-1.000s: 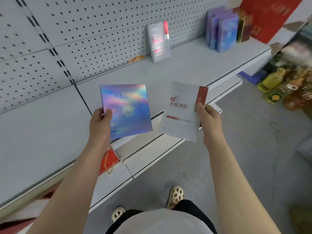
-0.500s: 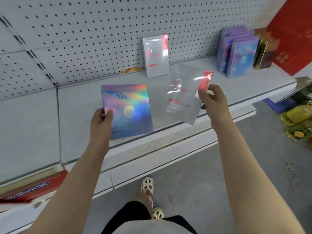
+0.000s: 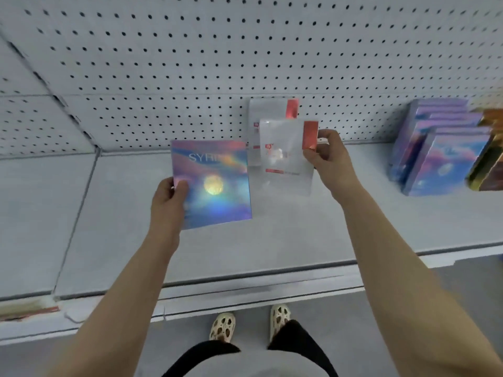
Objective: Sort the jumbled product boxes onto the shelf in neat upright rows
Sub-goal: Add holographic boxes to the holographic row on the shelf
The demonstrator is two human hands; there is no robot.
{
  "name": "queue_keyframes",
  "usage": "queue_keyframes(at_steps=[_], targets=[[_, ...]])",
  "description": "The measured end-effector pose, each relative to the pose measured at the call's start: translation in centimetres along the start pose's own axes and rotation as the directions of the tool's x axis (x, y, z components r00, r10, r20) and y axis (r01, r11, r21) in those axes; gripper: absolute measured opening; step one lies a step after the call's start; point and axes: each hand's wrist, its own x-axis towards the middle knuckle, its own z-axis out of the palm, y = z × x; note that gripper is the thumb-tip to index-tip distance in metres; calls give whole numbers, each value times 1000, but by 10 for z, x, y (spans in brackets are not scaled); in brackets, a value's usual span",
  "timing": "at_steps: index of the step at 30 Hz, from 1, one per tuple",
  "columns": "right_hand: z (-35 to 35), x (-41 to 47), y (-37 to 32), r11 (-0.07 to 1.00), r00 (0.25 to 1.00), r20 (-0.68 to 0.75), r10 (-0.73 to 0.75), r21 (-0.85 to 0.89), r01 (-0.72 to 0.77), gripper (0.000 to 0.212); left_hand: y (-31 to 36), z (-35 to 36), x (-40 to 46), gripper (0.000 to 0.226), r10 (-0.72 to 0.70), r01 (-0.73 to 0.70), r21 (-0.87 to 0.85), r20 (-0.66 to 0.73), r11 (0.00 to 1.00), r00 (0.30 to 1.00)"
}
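Left hand pinches the holographic box at its left edge, thumb on the front, box upright above the shelf. Right hand pinches the silver box by its red corner, held just in front of a matching box leaning on the pegboard. Far right, a row of holographic boxes stands upright on the shelf.

Leaning silver box half hidden behind held silver box, gold boxes cut off at right edge — print blurred.
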Motion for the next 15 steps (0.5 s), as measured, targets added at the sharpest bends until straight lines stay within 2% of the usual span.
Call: queue_keyframes(at_steps=[5,11,15], targets=[[-1,63,13,996,981,192,-41,-66,54,30,-5,28,-16,8,-12,2,-75,-139,997,990],[-6,99,22,970,979,159,-127,-185,156,65,-10,57,-31,11,-34,14,-82,-245,997,969],[0,104,26,955,971,159,-178,-211,210,68,-9,65,-34,11,-28,10,-78,-233,997,972]])
